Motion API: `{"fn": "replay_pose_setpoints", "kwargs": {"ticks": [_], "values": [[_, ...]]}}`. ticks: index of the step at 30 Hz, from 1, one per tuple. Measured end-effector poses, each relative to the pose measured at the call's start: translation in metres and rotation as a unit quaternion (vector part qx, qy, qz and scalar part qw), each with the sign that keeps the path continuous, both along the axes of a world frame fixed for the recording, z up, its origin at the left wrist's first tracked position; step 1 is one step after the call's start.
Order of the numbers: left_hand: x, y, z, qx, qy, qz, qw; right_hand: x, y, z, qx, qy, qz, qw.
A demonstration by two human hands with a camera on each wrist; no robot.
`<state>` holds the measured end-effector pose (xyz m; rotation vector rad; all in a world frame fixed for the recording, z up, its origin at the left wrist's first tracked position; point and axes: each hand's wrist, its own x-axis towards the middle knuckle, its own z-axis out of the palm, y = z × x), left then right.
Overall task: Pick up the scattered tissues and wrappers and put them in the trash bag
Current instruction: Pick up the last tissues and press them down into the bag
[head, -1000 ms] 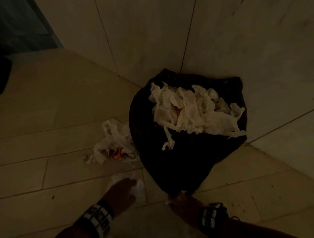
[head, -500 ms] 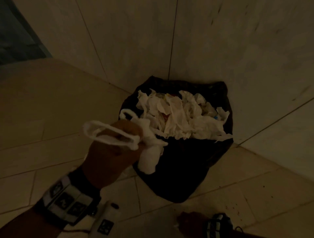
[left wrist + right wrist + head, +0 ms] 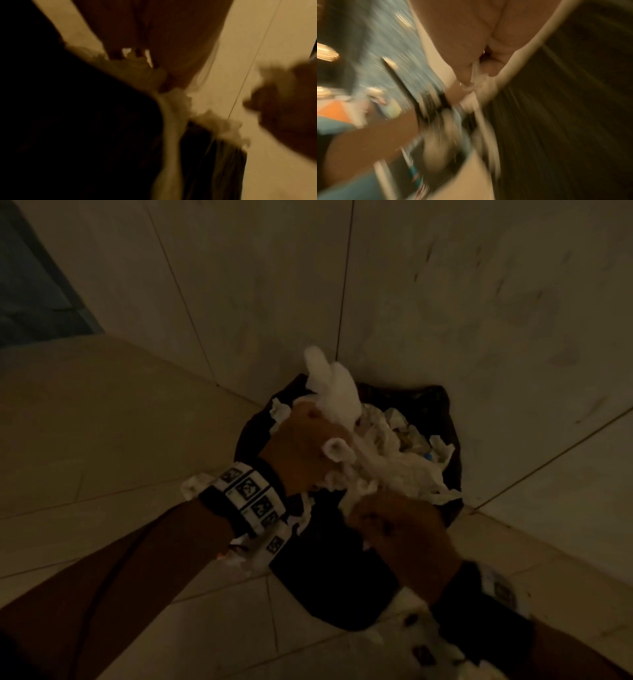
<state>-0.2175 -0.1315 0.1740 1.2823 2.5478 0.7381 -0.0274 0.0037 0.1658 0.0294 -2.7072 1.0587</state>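
Observation:
A black trash bag [image 3: 342,594] stands in the corner of the tiled walls, its mouth heaped with white tissues [image 3: 411,467]. Over that mouth my left hand [image 3: 310,443] grips a wad of white tissue [image 3: 334,386] that sticks up past the fingers. Just right of it and nearer me, my right hand [image 3: 394,525] pinches a white tissue strip [image 3: 481,82] at the front of the heap. The blurred left wrist view shows the left hand [image 3: 154,40], tissue [image 3: 173,108] trailing from it against the dark bag [image 3: 68,128], and the right hand [image 3: 283,108].
More crumpled tissues [image 3: 191,484] lie on the floor tiles left of the bag, partly hidden behind my left wrist. Small white scraps [image 3: 375,637] lie in front of the bag. Tiled walls [image 3: 479,320] close in behind and to the right.
The left hand picked a tissue wad off the floor and carried it up over the bag's mouth. The right hand rose from the floor to the bag with a tissue strip.

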Motion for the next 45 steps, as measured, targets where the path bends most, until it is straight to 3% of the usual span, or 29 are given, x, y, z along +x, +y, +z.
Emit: {"fn": "replay_pose_setpoints", "kwargs": {"ticks": [3,6,8,9,11,12,17,20,23,27,30,33,36,39,42,45], "values": [[0.003,-0.001,-0.018,-0.172,-0.098,-0.049,0.979,-0.034,0.032,0.042,0.093,0.113,-0.041,0.988],[0.006,0.000,-0.023,-0.205,-0.181,-0.080,0.958,-0.055,0.053,0.038,0.137,0.062,-0.054,0.987],[0.005,0.006,-0.019,-0.214,-0.213,-0.095,0.949,-0.064,0.055,0.035,0.167,0.014,0.006,0.986],[0.006,0.008,-0.016,-0.210,-0.219,-0.107,0.947,-0.067,0.054,0.034,0.195,-0.049,0.039,0.979],[0.008,0.012,-0.019,-0.182,-0.187,-0.129,0.957,-0.062,0.043,0.027,0.238,-0.210,0.069,0.946],[0.007,0.012,-0.021,-0.178,-0.165,-0.129,0.961,-0.058,0.039,0.020,0.249,-0.234,0.089,0.936],[0.007,0.001,-0.006,-0.172,-0.131,-0.129,0.968,-0.058,0.040,-0.010,0.270,-0.235,0.108,0.927],[0.023,-0.023,0.013,-0.074,0.025,-0.084,0.993,-0.065,0.045,-0.009,0.239,-0.268,0.153,0.921],[0.044,-0.055,0.032,0.010,0.131,-0.024,0.991,-0.073,0.045,-0.009,0.253,-0.311,0.157,0.902],[0.065,-0.086,0.015,0.040,0.124,0.071,0.989,-0.079,0.047,-0.012,0.207,-0.346,0.163,0.900],[0.090,-0.093,-0.004,-0.012,0.039,0.172,0.984,-0.073,0.047,-0.014,0.238,-0.298,0.135,0.915],[0.099,-0.081,-0.030,-0.038,-0.014,0.211,0.977,-0.062,0.041,-0.009,0.356,-0.242,0.089,0.898],[0.093,-0.067,-0.047,0.010,-0.055,0.200,0.978,-0.046,0.039,0.009,0.345,-0.172,0.061,0.921],[0.086,-0.063,-0.031,0.090,-0.090,0.198,0.972,-0.023,0.036,0.025,0.314,-0.043,-0.002,0.949],[0.073,-0.058,0.003,0.121,0.005,0.164,0.979,0.003,0.027,0.026,0.246,0.121,-0.066,0.959],[0.053,-0.046,0.013,0.131,0.153,0.131,0.971,0.025,0.017,0.000,0.191,0.189,-0.021,0.963]]}}
